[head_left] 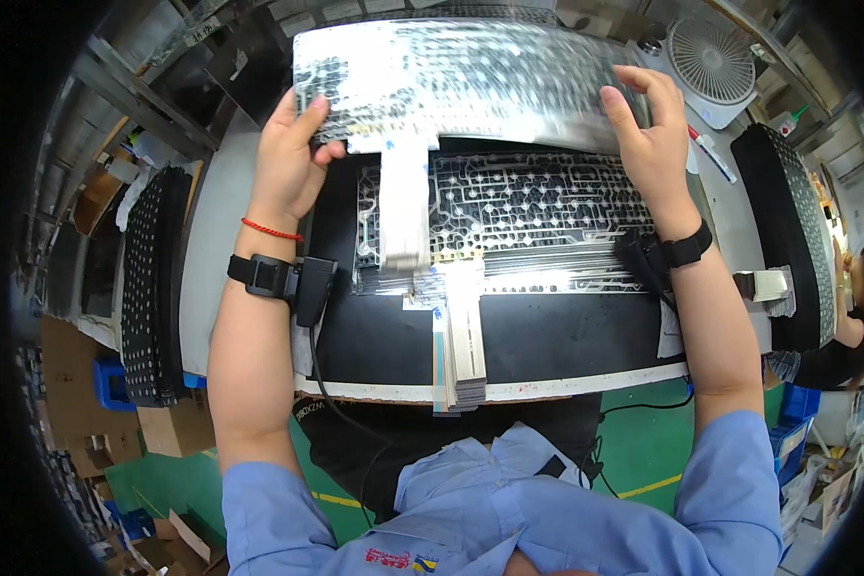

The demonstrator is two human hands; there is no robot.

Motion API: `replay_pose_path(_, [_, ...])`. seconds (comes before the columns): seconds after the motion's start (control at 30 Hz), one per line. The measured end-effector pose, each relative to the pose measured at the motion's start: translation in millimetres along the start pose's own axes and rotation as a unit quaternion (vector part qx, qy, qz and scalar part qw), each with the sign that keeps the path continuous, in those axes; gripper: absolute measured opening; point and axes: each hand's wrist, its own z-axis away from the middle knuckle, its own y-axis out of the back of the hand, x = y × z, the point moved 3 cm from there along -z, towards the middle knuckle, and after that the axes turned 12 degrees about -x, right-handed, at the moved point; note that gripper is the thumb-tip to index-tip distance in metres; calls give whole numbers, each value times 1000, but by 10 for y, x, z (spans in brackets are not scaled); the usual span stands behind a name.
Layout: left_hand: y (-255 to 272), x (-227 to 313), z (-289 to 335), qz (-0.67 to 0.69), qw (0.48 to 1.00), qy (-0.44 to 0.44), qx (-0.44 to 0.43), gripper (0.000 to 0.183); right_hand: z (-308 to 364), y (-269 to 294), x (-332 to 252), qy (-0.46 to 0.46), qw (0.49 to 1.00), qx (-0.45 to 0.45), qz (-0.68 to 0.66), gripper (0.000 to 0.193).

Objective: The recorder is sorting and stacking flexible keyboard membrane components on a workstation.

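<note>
Clear plastic keyboard membrane sheets [480, 82] with printed circuit traces are raised, and a pale ribbon tail [405, 206] hangs from them. My left hand [296, 154] grips their left edge, thumb on top. At the right end, my right hand [655, 125] has its thumb and fingers apart beside the sheets; whether it touches them I cannot tell. Motion blurs that end. Below lies a stack of similar membrane sheets [538, 202], its bundled tails [467, 336] reaching over the table's front edge.
A black mat [566, 336] covers the white-edged table. Dark dotted stacks stand left [149, 288] and right [787, 230]. At the back right are a white fan [710, 62] and a marker pen [712, 156]. Another person [850, 326] is at far right. Cables run from my wrist straps.
</note>
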Motion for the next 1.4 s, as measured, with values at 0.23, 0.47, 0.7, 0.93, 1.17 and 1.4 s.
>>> replay_pose_path(0.23, [172,43,-109,81,966,-105,220,49,75,-184,100,-86,969,-145,-182,24])
replay_pose_path(0.47, [380,-6,50,69,984,-79,142,32,196,-339,65,-73,905,-400,-126,36])
replay_pose_path(0.7, [162,-67,83,44,997,-28,62,26,197,-332,46,-73,908,-384,-149,36])
replay_pose_path(0.93, [225,-75,100,29,998,-24,48,27,166,-309,3,-64,923,-354,-136,37])
replay_pose_path(1.17, [-244,-67,87,20,995,47,-91,46,211,-343,231,-153,886,-347,-265,37])
replay_pose_path(1.4, [-380,-80,115,3,989,99,-109,45,220,-367,232,-131,904,-343,-218,41])
